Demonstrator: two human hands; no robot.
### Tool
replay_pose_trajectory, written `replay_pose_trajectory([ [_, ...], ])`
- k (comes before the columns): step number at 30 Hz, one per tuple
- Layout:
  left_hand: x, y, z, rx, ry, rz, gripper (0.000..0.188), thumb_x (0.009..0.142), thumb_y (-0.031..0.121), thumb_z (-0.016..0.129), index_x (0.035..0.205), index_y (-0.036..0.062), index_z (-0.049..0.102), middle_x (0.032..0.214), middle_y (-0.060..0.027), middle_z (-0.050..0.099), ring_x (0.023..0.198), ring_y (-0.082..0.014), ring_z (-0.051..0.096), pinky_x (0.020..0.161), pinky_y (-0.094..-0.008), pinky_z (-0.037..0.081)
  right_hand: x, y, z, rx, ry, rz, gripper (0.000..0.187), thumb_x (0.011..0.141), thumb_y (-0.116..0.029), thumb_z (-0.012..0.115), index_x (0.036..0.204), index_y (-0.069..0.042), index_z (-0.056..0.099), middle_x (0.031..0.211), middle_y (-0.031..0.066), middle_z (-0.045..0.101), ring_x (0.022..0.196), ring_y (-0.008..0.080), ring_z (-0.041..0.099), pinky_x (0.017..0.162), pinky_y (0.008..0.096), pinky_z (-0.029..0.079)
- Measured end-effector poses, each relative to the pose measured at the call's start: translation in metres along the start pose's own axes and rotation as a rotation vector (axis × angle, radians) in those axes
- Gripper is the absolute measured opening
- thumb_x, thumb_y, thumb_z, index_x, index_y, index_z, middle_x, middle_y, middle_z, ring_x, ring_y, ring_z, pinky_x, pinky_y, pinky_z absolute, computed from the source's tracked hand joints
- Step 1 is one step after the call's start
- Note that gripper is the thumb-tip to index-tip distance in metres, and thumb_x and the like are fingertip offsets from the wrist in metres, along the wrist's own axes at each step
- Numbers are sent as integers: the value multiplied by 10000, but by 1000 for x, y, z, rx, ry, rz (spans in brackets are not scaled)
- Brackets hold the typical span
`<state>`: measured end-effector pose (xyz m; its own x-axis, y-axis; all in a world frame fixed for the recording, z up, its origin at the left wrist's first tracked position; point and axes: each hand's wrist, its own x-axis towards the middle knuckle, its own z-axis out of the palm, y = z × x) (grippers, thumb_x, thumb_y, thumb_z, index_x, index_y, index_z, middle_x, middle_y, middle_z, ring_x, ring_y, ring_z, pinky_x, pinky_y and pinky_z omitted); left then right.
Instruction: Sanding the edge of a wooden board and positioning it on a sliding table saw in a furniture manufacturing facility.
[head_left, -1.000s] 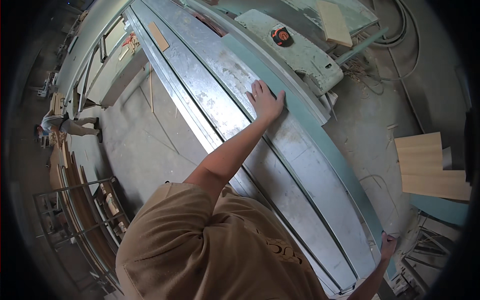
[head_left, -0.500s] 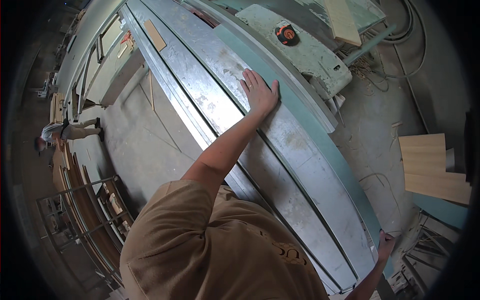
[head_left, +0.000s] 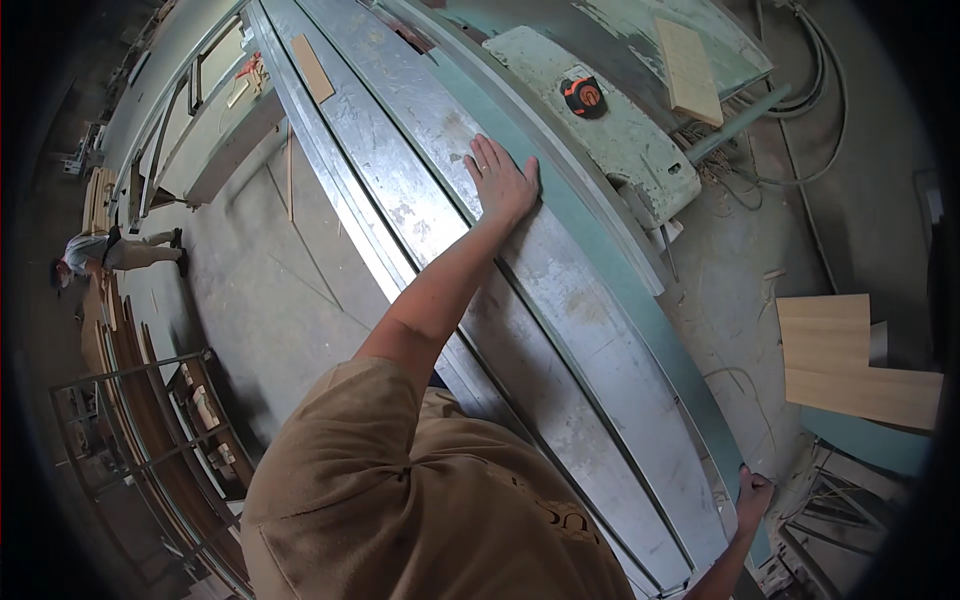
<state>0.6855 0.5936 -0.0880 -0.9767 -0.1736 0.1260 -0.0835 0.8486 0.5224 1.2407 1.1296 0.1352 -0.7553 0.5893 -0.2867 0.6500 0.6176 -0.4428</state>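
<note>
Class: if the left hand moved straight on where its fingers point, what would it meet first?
Probably the green strip, just ahead of the left hand, though any gap between them is hard to judge.

One left hand (head_left: 505,188) and one right hand (head_left: 756,490), one green strip (head_left: 697,385), one silver table (head_left: 590,335)
On the silver table, one wooden slat (head_left: 312,70); to the table's right, one tape measure (head_left: 584,97) and one narrow pale board (head_left: 688,72); to its left, one co-worker (head_left: 97,250).
</note>
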Motion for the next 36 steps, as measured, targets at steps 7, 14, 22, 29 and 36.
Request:
replay_pose_trajectory([
  [7,35,-22,-1,20,29,1,1021,1053,561,515,1640,-199,167,1751,-389,150,1670,-485,77,1343,-606,0,2,-73,5,-99,-15,-12,613,1031,-274,758,654,-58,325,628,-47,277,629,87,278,566,388,191],
  [14,82,-44,-3,73,40,-16,1029,1056,600,486,1654,-177,175,1769,-357,146,1674,-468,94,1341,-613,-2,10,-129,14,-66,-5,8,607,988,-240,804,597,-17,397,573,-26,313,600,92,290,544,397,208],
  [22,131,-67,-12,119,15,-82,1021,1072,629,431,1676,-148,156,1791,-324,104,1685,-444,55,1342,-601,-17,30,-178,43,-117,-34,1,672,1016,-316,803,583,-83,344,599,-79,295,610,62,269,536,375,173],
  [29,124,-64,-8,112,52,-87,989,1082,600,438,1662,-161,188,1776,-346,134,1681,-453,68,1342,-603,-20,40,-206,61,-203,-29,56,650,943,-469,831,573,10,593,477,71,458,496,154,410,528,429,349],
  [36,83,-43,-3,76,71,-46,965,1085,565,465,1646,-178,214,1757,-373,164,1674,-469,86,1341,-608,-13,53,-232,93,-221,13,21,680,978,-450,812,557,11,540,495,31,379,532,108,353,518,416,276],
])
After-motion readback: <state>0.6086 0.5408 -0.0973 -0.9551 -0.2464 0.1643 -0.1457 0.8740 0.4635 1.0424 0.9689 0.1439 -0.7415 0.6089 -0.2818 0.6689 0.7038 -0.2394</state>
